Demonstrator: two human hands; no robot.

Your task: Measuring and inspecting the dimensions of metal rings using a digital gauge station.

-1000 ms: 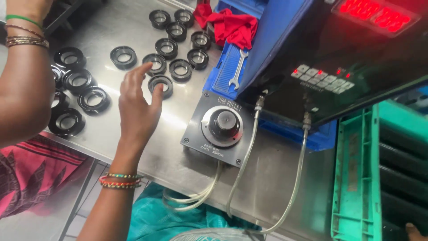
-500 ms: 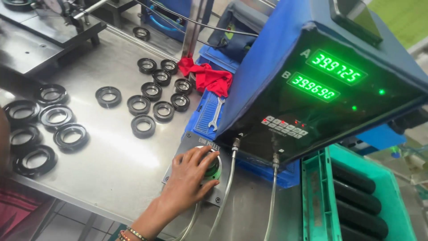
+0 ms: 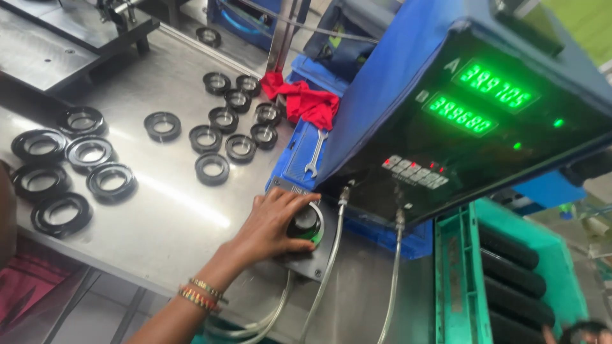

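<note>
Head view: right hand [image 3: 271, 226] lies on the round green-lit push button [image 3: 307, 223], fingers spread loosely over it, gripping nothing. Button box sits at steel table's [image 3: 159, 210] front edge, under blue counter unit [image 3: 459, 121]. Black rubber rings [image 3: 211, 169] lie scattered farther left. Left hand out of sight.

Single head-worn camera, tilted frame, looks steeply down from close range across steel bench [image 3: 159, 210]. Right hand [image 3: 271, 223] low centre; blue display box [image 3: 395, 95] fills upper right. No second view.

Round push button [image 3: 307, 223], dark cap, glowing green ring, set flat in grey control box [image 3: 306, 261] at desk [image 3: 159, 216] front edge, partly hidden under fingers [image 3: 287, 205].
</note>
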